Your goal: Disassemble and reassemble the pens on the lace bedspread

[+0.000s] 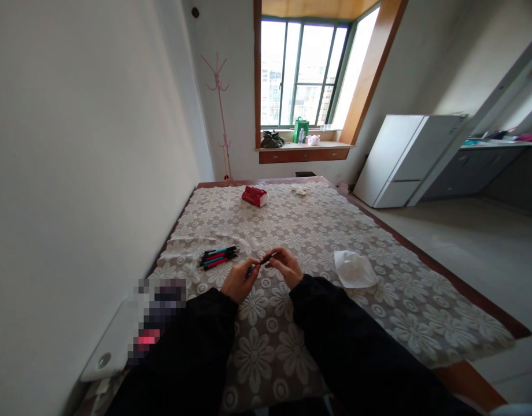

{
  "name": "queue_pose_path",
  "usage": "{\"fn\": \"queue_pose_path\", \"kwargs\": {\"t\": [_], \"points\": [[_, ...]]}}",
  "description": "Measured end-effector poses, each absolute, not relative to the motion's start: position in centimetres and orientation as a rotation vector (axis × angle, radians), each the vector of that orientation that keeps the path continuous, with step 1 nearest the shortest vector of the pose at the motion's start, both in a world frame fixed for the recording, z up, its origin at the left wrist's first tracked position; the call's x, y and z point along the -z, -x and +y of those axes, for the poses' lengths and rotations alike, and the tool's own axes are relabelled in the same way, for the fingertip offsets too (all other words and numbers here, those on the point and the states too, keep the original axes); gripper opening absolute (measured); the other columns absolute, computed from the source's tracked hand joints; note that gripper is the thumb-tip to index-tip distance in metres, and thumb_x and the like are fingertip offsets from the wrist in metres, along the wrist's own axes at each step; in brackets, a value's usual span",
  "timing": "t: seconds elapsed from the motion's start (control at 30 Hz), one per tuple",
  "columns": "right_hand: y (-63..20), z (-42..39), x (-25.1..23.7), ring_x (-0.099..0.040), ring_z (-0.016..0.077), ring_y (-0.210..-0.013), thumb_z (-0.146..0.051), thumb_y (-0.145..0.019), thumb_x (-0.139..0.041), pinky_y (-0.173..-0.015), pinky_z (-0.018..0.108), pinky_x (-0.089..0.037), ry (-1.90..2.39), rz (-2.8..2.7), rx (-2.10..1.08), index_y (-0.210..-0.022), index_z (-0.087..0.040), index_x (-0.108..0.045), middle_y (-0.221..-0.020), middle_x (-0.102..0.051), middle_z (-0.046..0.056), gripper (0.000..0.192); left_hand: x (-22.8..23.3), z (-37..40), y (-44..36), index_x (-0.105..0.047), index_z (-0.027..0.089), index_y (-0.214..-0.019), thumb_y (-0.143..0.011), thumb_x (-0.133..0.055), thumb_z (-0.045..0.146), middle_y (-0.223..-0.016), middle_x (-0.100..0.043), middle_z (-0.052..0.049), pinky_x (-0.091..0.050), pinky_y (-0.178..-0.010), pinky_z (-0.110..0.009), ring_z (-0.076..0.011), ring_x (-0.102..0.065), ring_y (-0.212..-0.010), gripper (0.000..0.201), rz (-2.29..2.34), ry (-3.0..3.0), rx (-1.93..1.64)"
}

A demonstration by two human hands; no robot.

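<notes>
A: What is being held, and where is it?

B: A pen point(260, 263) is held between the two hands, raised a little above the lace-patterned tabletop point(300, 231), near its front edge. Its blue end is gripped by the fingers of the left hand point(239, 279), and its dark end is pinched by the fingertips of the right hand point(285, 266). Both hands are closed on the pen; it is tilted, lower on the left side.

A: What is found just around it?

B: A small bundle of pens point(220, 256) is laid on the tabletop just left of the left hand, apart from it. Red, teal and black barrels can be made out, lying roughly parallel. To the right of the right hand, a crumpled white tissue point(354, 269) is seen resting on the cloth, well apart from the pens.

A: And farther out?

B: Toward the far end of the tabletop a red packet point(254, 196) is placed, and a small white item point(299, 189) beyond it cannot be identified. Black sleeves point(348, 341) are worn on both arms. A white device point(112, 346) is set at the near left corner, by the wall. Behind the tabletop a pink coat stand point(220, 104) is stood in the corner, a window point(303, 72) is seen with a green bag point(300, 129) on its sill, and a white fridge point(407, 159) is stood at the right.
</notes>
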State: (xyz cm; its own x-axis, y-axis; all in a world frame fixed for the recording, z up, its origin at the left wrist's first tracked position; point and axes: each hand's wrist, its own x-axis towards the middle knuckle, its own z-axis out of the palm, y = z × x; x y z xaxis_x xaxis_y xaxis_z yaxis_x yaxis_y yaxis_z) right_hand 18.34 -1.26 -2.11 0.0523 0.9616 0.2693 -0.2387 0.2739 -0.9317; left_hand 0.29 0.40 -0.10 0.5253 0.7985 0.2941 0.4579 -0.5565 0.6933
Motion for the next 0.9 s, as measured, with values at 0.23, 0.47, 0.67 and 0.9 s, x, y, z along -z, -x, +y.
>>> {"fn": "queue_pose_path", "kwargs": {"t": [0.23, 0.47, 0.67, 0.9], "points": [[-18.5, -1.4, 2.2, -0.058, 0.0122, -0.055, -0.034, -0.074, -0.069, -0.053, 0.026, -0.047, 1.031, -1.262, -1.011, -0.087, -0.018, -0.059, -0.063, -0.061, -0.001, 0.023, 0.1, 0.4, -0.3, -0.053, 0.019, -0.106, -0.092, -0.042, 0.034, -0.072, -0.065, 0.0, -0.04, -0.06, -0.023, -0.0133, -0.058, -0.061, 0.023, 1.008, -2.204, -0.82], [-18.6, -1.3, 2.6, -0.06, 0.0128, -0.056, -0.032, -0.071, -0.071, -0.055, 0.025, -0.046, 0.998, -1.258, -1.084, -0.082, -0.017, -0.057, -0.066, -0.066, 0.0, 0.023, 0.5, 0.8, 0.0, -0.051, 0.022, -0.104, -0.092, -0.044, 0.032, -0.088, -0.069, -0.003, -0.043, -0.07, -0.027, -0.0175, -0.064, -0.077, 0.017, 1.033, -2.309, -0.743], [-18.9, -1.3, 2.2, -0.052, 0.0099, -0.048, -0.032, -0.066, -0.074, -0.048, 0.021, -0.038, 1.11, -1.303, -1.032, -0.071, -0.017, -0.056, -0.057, -0.06, -0.003, 0.024, 0.7, 1.0, 0.2, -0.051, 0.023, -0.105, -0.092, -0.044, 0.032, -0.091, -0.07, -0.003, -0.044, -0.07, -0.028, -0.0176, -0.065, -0.075, 0.017, 1.06, -2.344, -0.716], [-19.3, -1.7, 1.4, -0.042, 0.0083, -0.04, -0.052, -0.085, -0.053, -0.043, 0.022, -0.031, 1.243, -1.529, -0.933, -0.053, -0.018, -0.05, -0.043, -0.05, -0.004, 0.047, 0.7, 0.8, 0.2, -0.053, 0.023, -0.104, -0.092, -0.046, 0.031, -0.095, -0.069, -0.004, -0.045, -0.069, -0.025, -0.016, -0.065, -0.075, 0.016, 1.04, -2.412, -0.754]]}}
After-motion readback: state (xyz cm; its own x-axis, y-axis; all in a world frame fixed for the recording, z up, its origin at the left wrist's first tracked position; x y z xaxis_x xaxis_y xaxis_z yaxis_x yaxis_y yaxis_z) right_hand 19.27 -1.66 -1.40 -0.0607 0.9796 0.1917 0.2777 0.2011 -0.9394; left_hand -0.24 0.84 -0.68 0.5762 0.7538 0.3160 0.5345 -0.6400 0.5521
